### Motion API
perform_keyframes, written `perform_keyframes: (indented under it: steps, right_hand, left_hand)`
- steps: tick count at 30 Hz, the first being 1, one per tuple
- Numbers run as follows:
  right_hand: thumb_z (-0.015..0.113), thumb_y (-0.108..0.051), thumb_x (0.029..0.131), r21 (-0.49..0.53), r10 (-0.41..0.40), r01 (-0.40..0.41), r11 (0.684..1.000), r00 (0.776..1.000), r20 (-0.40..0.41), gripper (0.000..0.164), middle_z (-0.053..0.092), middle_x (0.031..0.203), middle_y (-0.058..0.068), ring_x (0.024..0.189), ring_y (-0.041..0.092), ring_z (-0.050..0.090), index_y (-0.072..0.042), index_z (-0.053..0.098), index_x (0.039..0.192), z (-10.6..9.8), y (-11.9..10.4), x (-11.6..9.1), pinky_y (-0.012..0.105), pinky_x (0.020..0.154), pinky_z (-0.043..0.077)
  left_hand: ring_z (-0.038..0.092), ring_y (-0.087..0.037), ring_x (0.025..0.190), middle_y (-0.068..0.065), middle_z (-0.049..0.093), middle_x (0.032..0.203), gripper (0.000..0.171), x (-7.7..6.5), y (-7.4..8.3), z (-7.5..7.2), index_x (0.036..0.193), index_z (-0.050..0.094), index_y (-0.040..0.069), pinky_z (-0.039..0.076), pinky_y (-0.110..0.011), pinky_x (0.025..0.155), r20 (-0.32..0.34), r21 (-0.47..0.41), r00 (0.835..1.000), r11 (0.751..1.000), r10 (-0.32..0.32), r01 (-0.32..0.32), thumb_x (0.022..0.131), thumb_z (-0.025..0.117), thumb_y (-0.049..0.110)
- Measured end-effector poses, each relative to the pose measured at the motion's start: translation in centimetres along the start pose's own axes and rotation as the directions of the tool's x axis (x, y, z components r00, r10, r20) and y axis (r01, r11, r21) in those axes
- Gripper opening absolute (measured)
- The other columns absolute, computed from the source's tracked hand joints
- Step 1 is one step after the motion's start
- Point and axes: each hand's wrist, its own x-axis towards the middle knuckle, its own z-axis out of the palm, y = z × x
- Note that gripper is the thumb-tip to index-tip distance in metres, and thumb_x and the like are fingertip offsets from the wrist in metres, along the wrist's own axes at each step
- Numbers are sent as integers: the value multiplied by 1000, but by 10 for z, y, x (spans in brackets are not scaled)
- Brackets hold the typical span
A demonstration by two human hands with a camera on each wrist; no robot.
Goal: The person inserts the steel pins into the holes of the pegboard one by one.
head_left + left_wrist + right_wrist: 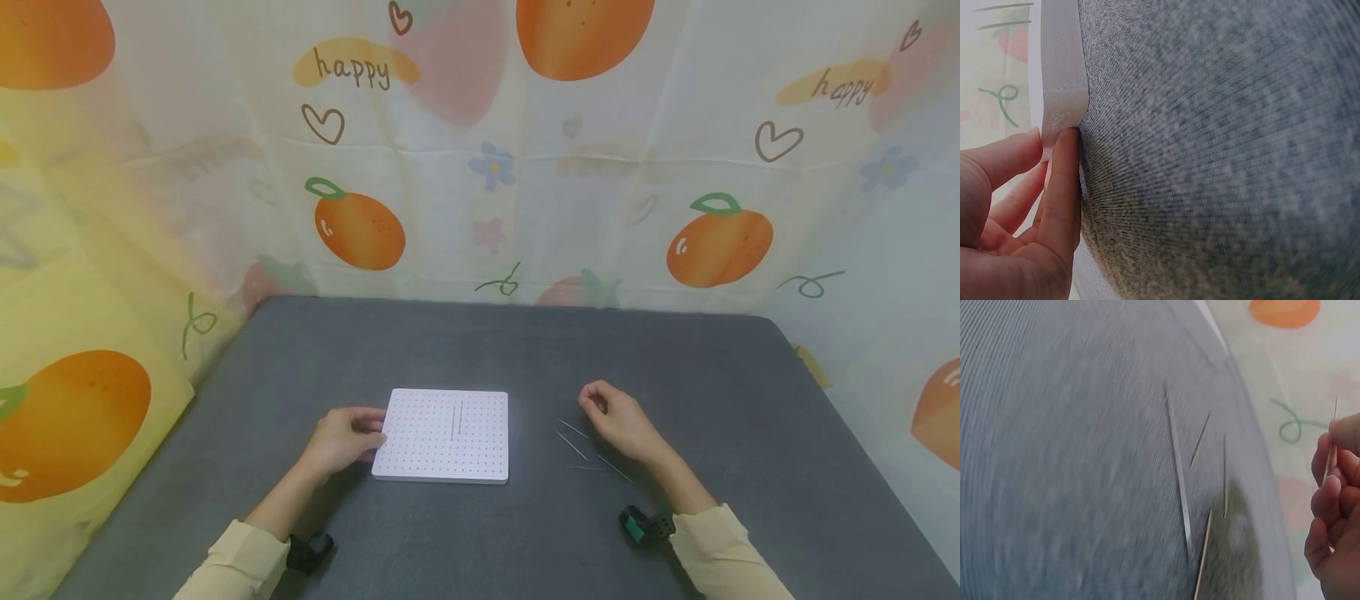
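Note:
A white board (442,458) with a grid of small holes lies on the dark table. My left hand (341,440) holds its left edge, thumb on top and fingers at the side and underneath, as the left wrist view shows at the board's corner (1063,103). Two thin dark pins (453,423) show on the board; whether they stand or lie, I cannot tell. To the board's right, my right hand (617,418) is raised above the table. In the right wrist view it pinches a thin metal pin (1335,409) between thumb and fingers.
Several loose thin pins (615,469) lie on the grey table (442,533) beneath and left of the right hand. Behind the table hangs a printed curtain (450,208). A dark band is on each wrist.

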Motion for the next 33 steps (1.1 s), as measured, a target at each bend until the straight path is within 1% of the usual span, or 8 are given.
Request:
perform_keyframes:
  steps: [5, 8, 10, 14, 18, 22, 26, 33]
  right_hand:
    - [51, -14, 94, 63, -51, 50, 997, 999, 6, 16, 63, 95, 8, 76, 14, 52, -6, 59, 105, 2, -13, 2, 29, 64, 46]
    - [50, -14, 94, 92, -61, 59, 994, 998, 18, 19, 64, 103, 8, 81, 16, 55, -10, 62, 108, 5, -20, 3, 32, 69, 48]
    - [50, -14, 95, 110, -63, 60, 992, 998, 23, 18, 64, 105, 8, 84, 16, 56, -11, 63, 106, 7, -25, 4, 33, 72, 48]
    - [51, -15, 94, 136, -58, 53, 989, 998, 28, 15, 65, 100, 7, 78, 15, 54, -10, 62, 102, 14, -33, 7, 29, 66, 47]
    - [55, -14, 91, 159, -67, 67, 985, 998, -5, 8, 64, 92, 4, 77, 13, 54, -11, 60, 97, 22, -43, 10, 27, 66, 47]
    - [59, -15, 89, 157, -79, 84, 984, 996, -39, 5, 63, 86, 0, 74, 13, 52, -11, 60, 92, 31, -51, 11, 27, 65, 45]
    - [61, -16, 87, 136, -66, 74, 988, 996, -63, 5, 60, 81, -1, 72, 12, 50, -12, 59, 88, 40, -58, 13, 26, 64, 43]
    - [61, -16, 86, 139, -34, 48, 989, 994, -104, 4, 63, 84, -2, 77, 13, 56, -12, 59, 88, 53, -72, 15, 30, 70, 48]
  left_hand:
    - [63, -17, 77, -11, 63, 100, 38, 0, 0, 0, 117, 60, 3, 57, -30, 62, 0, -5, 1000, 1000, 1, -1, 80, 67, 3]
    - [63, -17, 78, -12, 64, 101, 38, 0, 0, 0, 117, 60, 3, 57, -30, 63, 0, -4, 1000, 1000, 0, 0, 80, 67, 3]
    - [63, -17, 78, -12, 64, 101, 38, -1, 0, 0, 117, 60, 4, 57, -30, 63, 2, -4, 1000, 1000, -3, 3, 80, 67, 3]
    - [63, -17, 78, -12, 64, 101, 38, -1, -1, -1, 117, 61, 4, 57, -31, 63, 7, -3, 1000, 1000, -4, 4, 80, 68, 4]
    - [64, -17, 77, -12, 64, 100, 38, -1, -1, -1, 117, 61, 4, 57, -31, 63, 6, -4, 1000, 1000, 0, 0, 80, 68, 4]
    - [63, -17, 78, -11, 64, 100, 38, 0, -1, -1, 117, 60, 4, 57, -31, 64, 6, -8, 1000, 1000, -3, 3, 80, 68, 4]
    - [63, -17, 78, -11, 63, 100, 38, -1, 0, -1, 117, 60, 4, 57, -31, 64, 6, -7, 1000, 1000, -1, 1, 80, 68, 4]
    - [63, -17, 78, -12, 63, 101, 38, -2, 2, -2, 117, 60, 4, 57, -31, 63, 11, -9, 1000, 1000, -1, 1, 80, 67, 4]
